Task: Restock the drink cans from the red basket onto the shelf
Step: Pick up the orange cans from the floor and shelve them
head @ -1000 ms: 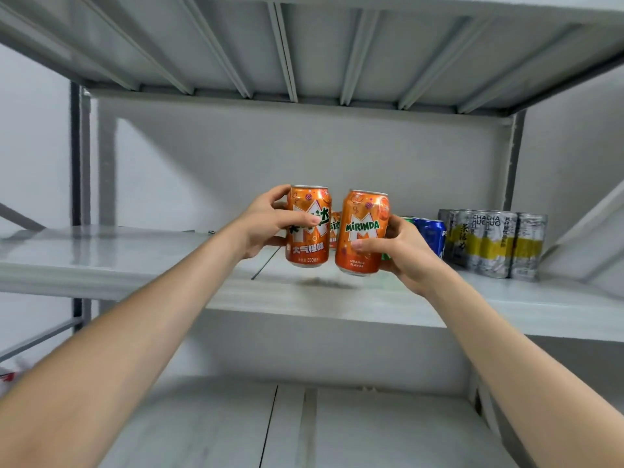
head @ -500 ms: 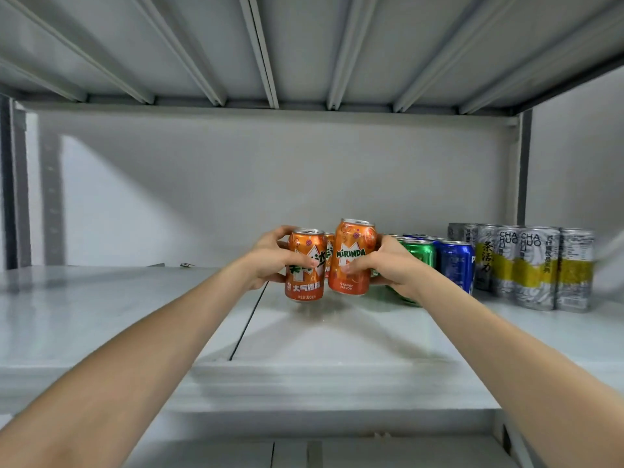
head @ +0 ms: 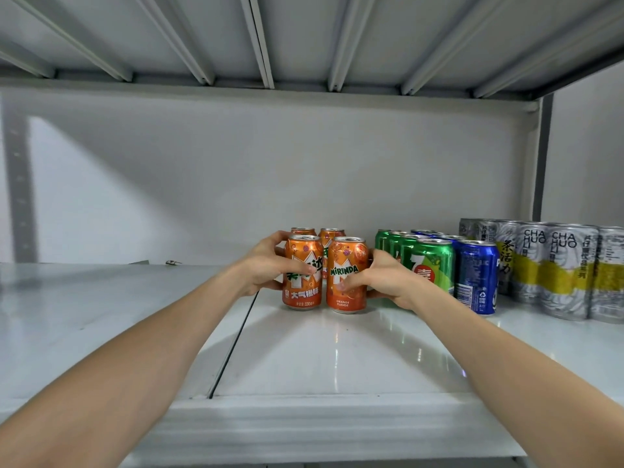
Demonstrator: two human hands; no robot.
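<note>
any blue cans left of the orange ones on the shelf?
No. The blue cans stand right of the green cans, which are right of the orange cans; the shelf left of them holds no cans.

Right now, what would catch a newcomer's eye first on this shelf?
Two bright orange cans, side by side mid-shelf: the left hand grips the left can and the right hand grips the right can. Two more orange cans stand behind them. To the right run rows of green cans, blue cans and silver-and-yellow cans.
</note>
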